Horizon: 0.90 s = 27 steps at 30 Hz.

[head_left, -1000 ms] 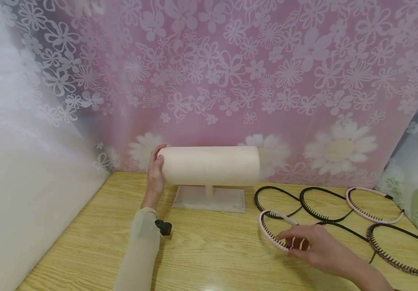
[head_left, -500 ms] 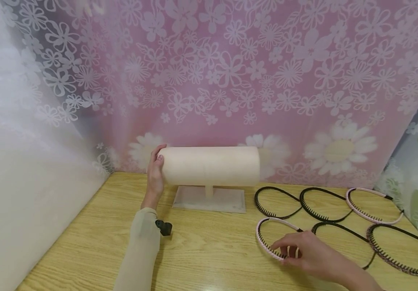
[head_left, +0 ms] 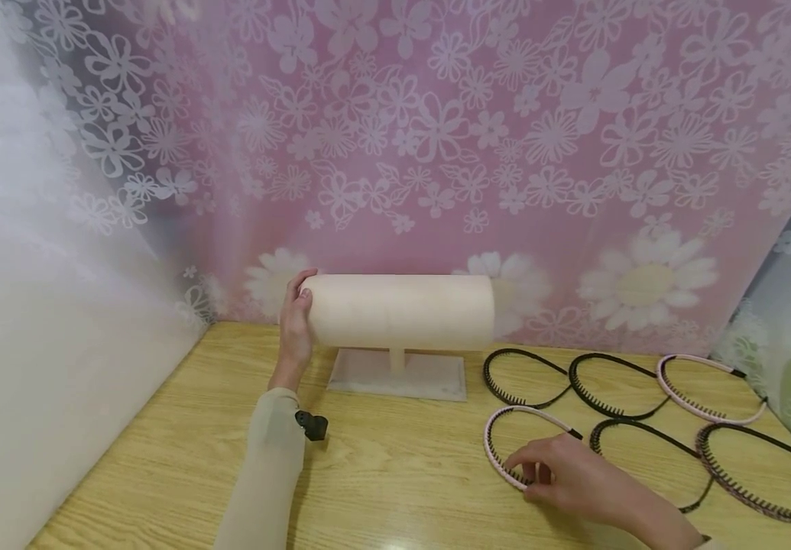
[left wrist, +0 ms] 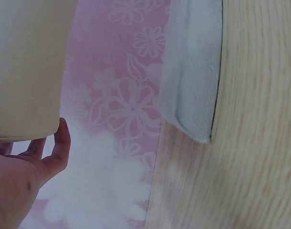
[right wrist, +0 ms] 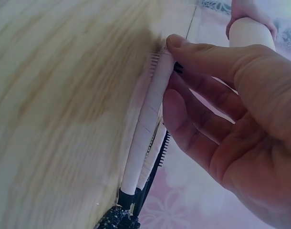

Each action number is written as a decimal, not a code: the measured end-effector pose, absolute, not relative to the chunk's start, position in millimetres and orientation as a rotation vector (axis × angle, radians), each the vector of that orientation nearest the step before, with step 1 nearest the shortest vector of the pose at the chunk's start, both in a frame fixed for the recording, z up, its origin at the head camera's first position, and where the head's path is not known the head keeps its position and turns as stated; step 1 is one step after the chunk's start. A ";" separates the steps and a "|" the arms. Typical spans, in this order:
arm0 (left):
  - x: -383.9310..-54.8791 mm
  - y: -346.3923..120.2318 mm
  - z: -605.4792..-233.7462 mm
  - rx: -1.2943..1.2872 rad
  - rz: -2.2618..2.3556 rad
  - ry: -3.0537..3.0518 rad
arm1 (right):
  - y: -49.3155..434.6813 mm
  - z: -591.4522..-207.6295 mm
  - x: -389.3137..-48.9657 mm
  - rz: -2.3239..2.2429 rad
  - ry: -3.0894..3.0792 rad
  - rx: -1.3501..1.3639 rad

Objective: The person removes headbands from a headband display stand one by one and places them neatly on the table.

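Observation:
A cream padded roll stands on a T-shaped headband display stand (head_left: pixel 395 312) at the back of the table. My left hand (head_left: pixel 294 328) grips the roll's left end, its fingers wrapped over the rim. In the left wrist view the fingertips (left wrist: pixel 63 131) press against the roll's edge. My right hand (head_left: pixel 577 477) pinches a pale pink toothed headband (head_left: pixel 494 452) by its front curve, between thumb and fingers. That headband (right wrist: pixel 148 121) appears edge-on against the table in the right wrist view, and its far dark tip lies near the knuckles in the head view.
Beside the held headband lie two black headbands (head_left: pixel 526 378) at the back, a black one (head_left: pixel 649 424), a brownish braided one (head_left: pixel 746 500) and another pink one (head_left: pixel 670 393). The wooden table (head_left: pixel 395 473) meets a pink flowered curtain (head_left: pixel 395 191) behind.
My right hand has brought the pink headband down from a raised, tilted position to lie near flat at the table, shifting slightly left. My left hand keeps its place on the stand.

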<state>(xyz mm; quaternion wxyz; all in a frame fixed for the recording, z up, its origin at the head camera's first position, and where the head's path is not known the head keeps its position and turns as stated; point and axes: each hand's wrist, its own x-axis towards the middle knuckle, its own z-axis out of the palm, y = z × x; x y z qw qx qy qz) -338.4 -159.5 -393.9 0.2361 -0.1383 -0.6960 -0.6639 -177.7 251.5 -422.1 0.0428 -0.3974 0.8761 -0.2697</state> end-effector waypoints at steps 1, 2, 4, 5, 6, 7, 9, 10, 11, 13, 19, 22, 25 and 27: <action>-338.9 -159.1 -393.7 -0.379 -1.817 -1.904 | 251.0 -422.2 -177.7 -0.820 2.680 -1.212; -339.3 -158.6 -393.3 -0.381 -1.818 -1.899 | 250.5 -422.3 -177.5 -0.816 2.683 -1.207; -340.1 -158.1 -393.3 -0.377 -1.811 -1.891 | 249.5 -422.0 -176.7 -0.815 2.684 -1.194; -340.6 -157.9 -393.2 -0.373 -1.815 -1.883 | 249.2 -421.8 -176.3 -0.816 2.685 -1.183; -341.0 -157.7 -393.1 -0.369 -1.814 -1.878 | 248.7 -421.4 -175.9 -0.816 2.687 -1.168; -341.3 -157.6 -392.8 -0.364 -1.815 -1.872 | 248.2 -420.8 -175.7 -0.817 2.688 -1.151; -341.7 -157.7 -392.6 -0.356 -1.808 -1.865 | 247.3 -419.8 -175.4 -0.817 2.690 -1.127; -341.5 -157.5 -392.3 -0.354 -1.807 -1.863 | 246.8 -419.3 -175.2 -0.818 2.690 -1.118; -341.5 -157.7 -392.3 -0.358 -1.805 -1.861 | 246.5 -418.8 -175.1 -0.818 2.692 -1.114; -338.2 -156.8 -388.8 -0.354 -1.803 -1.868 | 246.1 -418.4 -174.9 -0.822 2.690 -1.116; -342.6 -157.8 -392.7 -0.342 -1.812 -1.861 | 247.7 -419.2 -174.2 -0.847 2.673 -1.131; -342.3 -157.9 -393.0 -0.339 -1.813 -1.864 | 250.4 -419.2 -172.7 -0.887 2.676 -1.122; -340.4 -160.5 -394.2 -0.333 -1.811 -1.902 | 255.1 -417.9 -168.8 -0.910 2.742 -1.107; -337.2 -164.3 -395.8 -0.337 -1.802 -1.959 | 259.8 -415.3 -165.3 -0.873 2.839 -1.069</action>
